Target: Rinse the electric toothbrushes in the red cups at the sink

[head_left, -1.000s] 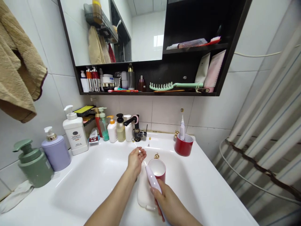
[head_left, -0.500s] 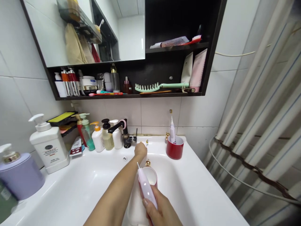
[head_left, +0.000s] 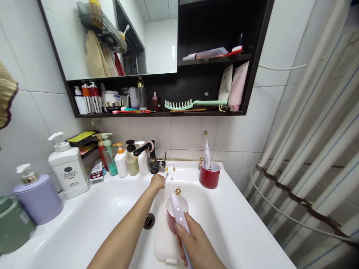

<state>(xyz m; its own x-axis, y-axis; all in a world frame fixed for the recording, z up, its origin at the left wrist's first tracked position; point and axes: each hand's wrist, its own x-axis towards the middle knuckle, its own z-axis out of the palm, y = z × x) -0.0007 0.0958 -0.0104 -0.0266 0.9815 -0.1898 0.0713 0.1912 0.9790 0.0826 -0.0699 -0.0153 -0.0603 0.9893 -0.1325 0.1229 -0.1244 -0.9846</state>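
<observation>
My right hand (head_left: 193,239) is closed around a pale lilac electric toothbrush handle (head_left: 179,215); its thin metal shaft points up, with no brush head on it. My left hand (head_left: 157,182) reaches to the back rim of the sink, its fingers closed on a small toothbrush head (head_left: 166,173) with a yellow end. A second toothbrush head (head_left: 173,173) stands on the rim just right of it. Behind the handle, a red cup with a white inside (head_left: 170,220) sits in the basin by a white oblong case (head_left: 164,244). My fingers hide part of the cup.
Left of my left hand is a black faucet (head_left: 153,164), with several pump bottles (head_left: 131,160) beyond it. A red cup (head_left: 209,177) holding another electric toothbrush (head_left: 207,155) stands on the right rim. Above hangs a dark shelf cabinet (head_left: 193,86). White pipes (head_left: 305,123) run at right.
My left hand has drawn back slightly to the left, and the yellow-ended toothbrush head now shows at its fingertips. My right hand still holds the handle. The view has shifted a little.
</observation>
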